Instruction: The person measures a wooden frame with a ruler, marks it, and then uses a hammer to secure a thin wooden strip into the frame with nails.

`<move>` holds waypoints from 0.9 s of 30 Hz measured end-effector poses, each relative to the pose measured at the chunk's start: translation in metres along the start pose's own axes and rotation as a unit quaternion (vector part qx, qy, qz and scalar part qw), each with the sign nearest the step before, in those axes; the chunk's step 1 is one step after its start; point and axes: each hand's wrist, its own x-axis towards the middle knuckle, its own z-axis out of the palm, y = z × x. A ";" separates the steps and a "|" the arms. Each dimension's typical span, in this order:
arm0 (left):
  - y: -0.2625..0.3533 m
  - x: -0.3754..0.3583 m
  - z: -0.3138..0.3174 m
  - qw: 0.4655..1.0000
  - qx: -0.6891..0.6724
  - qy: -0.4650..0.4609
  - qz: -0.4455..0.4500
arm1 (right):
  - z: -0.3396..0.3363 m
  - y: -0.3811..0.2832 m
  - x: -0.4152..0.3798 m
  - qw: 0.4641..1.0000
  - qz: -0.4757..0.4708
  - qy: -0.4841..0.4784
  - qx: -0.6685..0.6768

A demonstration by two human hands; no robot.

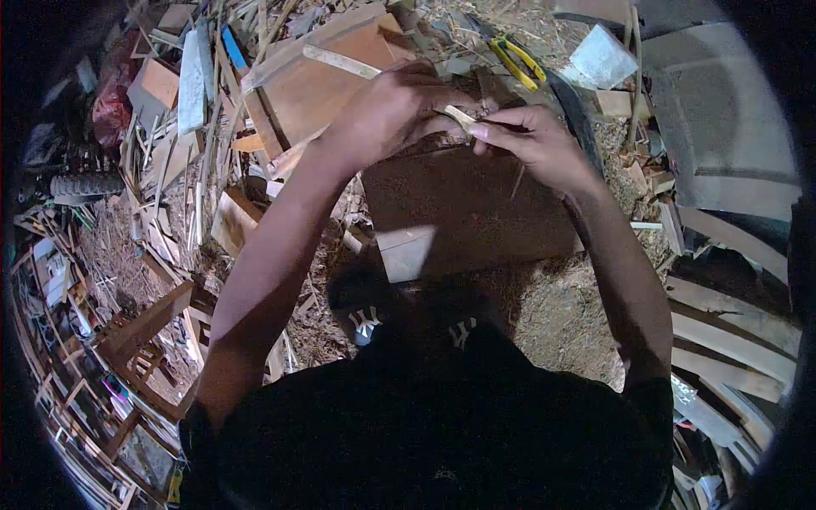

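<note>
Head view — both arms outstretched, left hand (pixel 387 110) and right hand (pixel 531 140) clamped on a wood sliver (pixel 460 116)

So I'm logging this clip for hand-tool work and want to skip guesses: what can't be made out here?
- Head view: the far end of the thin wooden strip is hidden inside the left hand.
- Whether the right hand holds a blade: too small, covered by its fingers.
- The yellow-handled tool: its tip is buried in shavings.
- Frame edges: dark and warped by the lens.
</note>
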 end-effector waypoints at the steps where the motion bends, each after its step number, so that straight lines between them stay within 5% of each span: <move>1: 0.002 -0.003 -0.001 1.000 0.000 0.012 0.007 | 0.002 -0.003 0.001 1.000 -0.001 0.003 -0.010; 6: 0.003 -0.008 0.002 0.999 -0.012 -0.001 0.032 | 0.008 0.006 0.004 1.000 0.000 -0.011 0.009; 9: 0.005 -0.016 -0.004 0.994 0.006 0.100 0.053 | -0.001 0.018 -0.007 0.999 0.031 0.003 -0.007; 11: -0.006 -0.039 0.001 0.961 0.091 0.251 -0.073 | -0.006 0.033 -0.019 0.988 0.113 0.106 0.025; 13: -0.013 -0.054 0.016 0.944 0.153 0.257 -0.139 | -0.008 0.044 -0.029 0.978 0.117 0.127 0.114; 16: -0.021 -0.079 0.038 0.914 0.288 0.058 -0.280 | -0.011 0.040 -0.040 0.952 0.136 0.150 0.231; 19: -0.037 -0.090 0.037 0.917 0.321 -0.001 -0.238 | -0.010 0.031 -0.051 0.933 0.133 0.138 0.304; 23: -0.052 -0.085 0.020 0.938 0.285 0.005 -0.196 | -0.010 0.004 -0.061 0.920 0.095 0.123 0.360; 25: -0.030 -0.063 -0.028 0.969 0.241 -0.006 -0.059 | -0.016 -0.013 -0.068 0.921 0.074 0.131 0.360; 26: -0.025 -0.053 -0.046 0.976 0.133 -0.020 -0.169 | -0.020 -0.020 -0.071 0.921 0.060 0.134 0.361; 27: -0.012 -0.040 -0.064 0.977 0.136 -0.018 -0.163 | -0.024 -0.024 -0.073 0.921 0.054 0.138 0.360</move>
